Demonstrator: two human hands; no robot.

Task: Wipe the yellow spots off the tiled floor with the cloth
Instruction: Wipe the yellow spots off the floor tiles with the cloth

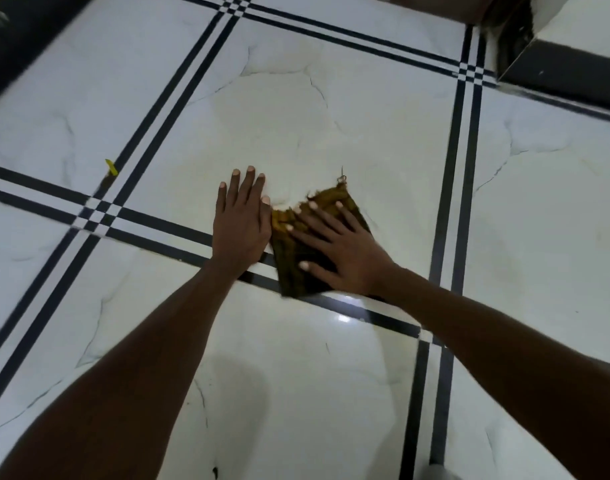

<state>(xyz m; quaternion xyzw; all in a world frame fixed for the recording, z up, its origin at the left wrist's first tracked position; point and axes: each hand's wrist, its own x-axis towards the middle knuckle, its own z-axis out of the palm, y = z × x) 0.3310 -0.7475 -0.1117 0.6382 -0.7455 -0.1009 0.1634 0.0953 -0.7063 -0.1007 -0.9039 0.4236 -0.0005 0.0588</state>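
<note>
A small yellow spot (111, 167) sits on the tiled floor (331, 116) at the left, just beside the double black lines bordering that tile. Right of it, the left hand (242, 216) lies flat on the floor near the middle tile's lower edge, fingers straight and nearly together. Just beside it, the right hand (338, 249) presses the cloth (293, 268), fingers spread; the dark, yellow-stained cloth straddles the black border line. No writing is readable anywhere.
</note>
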